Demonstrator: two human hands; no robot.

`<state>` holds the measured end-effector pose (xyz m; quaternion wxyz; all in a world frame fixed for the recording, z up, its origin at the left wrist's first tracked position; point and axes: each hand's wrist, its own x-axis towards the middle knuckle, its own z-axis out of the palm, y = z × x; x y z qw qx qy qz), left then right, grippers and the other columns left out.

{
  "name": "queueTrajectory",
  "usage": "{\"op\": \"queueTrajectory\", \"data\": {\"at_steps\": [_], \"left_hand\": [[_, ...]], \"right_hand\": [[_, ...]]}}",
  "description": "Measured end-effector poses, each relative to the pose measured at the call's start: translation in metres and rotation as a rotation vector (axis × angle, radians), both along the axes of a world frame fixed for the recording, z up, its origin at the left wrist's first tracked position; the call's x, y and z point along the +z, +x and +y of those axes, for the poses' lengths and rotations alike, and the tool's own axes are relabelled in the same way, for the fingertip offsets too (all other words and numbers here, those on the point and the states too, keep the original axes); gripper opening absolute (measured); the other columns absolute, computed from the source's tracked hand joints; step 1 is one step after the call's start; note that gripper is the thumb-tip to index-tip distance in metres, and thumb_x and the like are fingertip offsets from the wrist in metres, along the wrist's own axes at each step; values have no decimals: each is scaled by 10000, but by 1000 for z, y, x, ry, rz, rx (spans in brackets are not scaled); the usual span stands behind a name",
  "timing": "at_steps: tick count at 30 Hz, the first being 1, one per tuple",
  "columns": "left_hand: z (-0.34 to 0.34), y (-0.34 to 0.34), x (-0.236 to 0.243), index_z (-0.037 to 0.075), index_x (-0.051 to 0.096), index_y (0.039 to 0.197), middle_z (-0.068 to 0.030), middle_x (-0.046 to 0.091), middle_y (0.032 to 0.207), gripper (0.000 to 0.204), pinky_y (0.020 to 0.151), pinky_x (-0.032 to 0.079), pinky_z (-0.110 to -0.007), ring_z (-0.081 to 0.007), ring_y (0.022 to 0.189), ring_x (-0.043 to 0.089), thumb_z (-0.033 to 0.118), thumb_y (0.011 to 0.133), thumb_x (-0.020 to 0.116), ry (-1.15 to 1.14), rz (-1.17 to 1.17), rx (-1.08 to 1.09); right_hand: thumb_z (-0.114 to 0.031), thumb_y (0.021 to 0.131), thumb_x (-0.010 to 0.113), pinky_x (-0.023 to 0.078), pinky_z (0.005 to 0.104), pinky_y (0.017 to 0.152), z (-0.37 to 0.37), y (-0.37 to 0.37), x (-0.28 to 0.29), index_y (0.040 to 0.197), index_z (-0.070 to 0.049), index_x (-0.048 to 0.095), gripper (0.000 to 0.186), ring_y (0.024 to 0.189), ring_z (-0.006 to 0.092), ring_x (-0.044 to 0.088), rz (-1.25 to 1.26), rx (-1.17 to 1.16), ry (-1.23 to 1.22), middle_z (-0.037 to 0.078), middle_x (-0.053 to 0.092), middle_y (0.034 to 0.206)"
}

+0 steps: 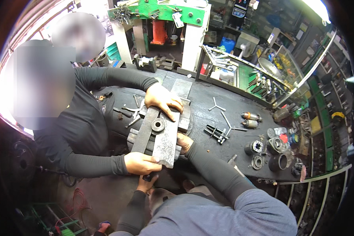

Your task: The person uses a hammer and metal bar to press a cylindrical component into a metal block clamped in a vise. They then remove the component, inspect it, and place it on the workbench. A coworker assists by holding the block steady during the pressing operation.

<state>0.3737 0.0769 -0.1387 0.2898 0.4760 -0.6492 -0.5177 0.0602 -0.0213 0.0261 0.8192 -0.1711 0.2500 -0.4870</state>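
Observation:
Two flat steel plates (165, 145) lie side by side on a vise (183, 122), with a ring-shaped bearing (157, 125) between them. A co-worker's upper hand (163, 100) presses at their far end; the co-worker's lower hand (139, 163) grips the near end. My left hand (145, 185) is closed around a dark handle (148, 177) below the plates. My right hand (183, 142) reaches in at the right side of the plates, fingers curled and partly hidden beneath them; what it holds I cannot make out.
The co-worker (86, 114) leans over the dark bench (200, 90) from the left. Loose tools (128, 110) lie beside them. Right are pullers (218, 131), cylindrical parts (249, 120) and metal housings (279, 161). Behind stand a green press (165, 11) and a tool rack (240, 74).

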Motion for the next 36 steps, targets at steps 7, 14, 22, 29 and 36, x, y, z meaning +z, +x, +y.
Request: {"op": "queueTrajectory", "data": {"at_steps": [7, 14, 22, 29, 36], "left_hand": [[48, -64, 7, -15, 716, 1306, -190, 764, 1248, 466, 1119, 553, -478, -332, 1194, 718, 374, 1052, 745, 950, 421, 323], [111, -132, 101, 87, 694, 1348, -225, 745, 1326, 351, 1072, 583, -608, -371, 1207, 730, 294, 1066, 733, 979, 1506, 185], [101, -125, 61, -3, 649, 1400, -232, 693, 1424, 454, 1171, 511, -517, -366, 1351, 658, 287, 1064, 744, 986, 861, 379], [125, -93, 17, -140, 463, 1576, -286, 606, 1548, 775, 1163, 510, -414, -372, 1412, 624, 222, 985, 810, 489, -87, 297], [93, -59, 299, 16, 781, 1253, -192, 789, 1261, 386, 1088, 575, -443, -368, 1225, 746, 174, 907, 850, -255, -59, -53]], "right_hand": [[-294, 1040, 773, 541, 521, 1169, -10, -12, -10, 1514, -39, 606, 564, 1308, 293, 705, -129, 233, -133, 134, 717, 1444], [-313, 1066, 754, 548, 506, 1171, -9, -8, -5, 1530, -64, 588, 552, 1345, 272, 678, -68, 218, -140, 124, 698, 1469], [-268, 1061, 748, 566, 563, 1140, -4, 2, -4, 1512, -23, 592, 536, 1298, 329, 712, -197, 113, -19, 172, 708, 1441], [-305, 1016, 794, 523, 573, 1183, 4, -4, 0, 1509, -30, 604, 596, 1339, 334, 686, -269, 99, -11, 172, 706, 1450], [-402, 1007, 779, 482, 590, 1213, 40, 15, 38, 1513, -34, 611, 648, 1368, 353, 663, -233, -70, 36, 177, 698, 1463]]}}
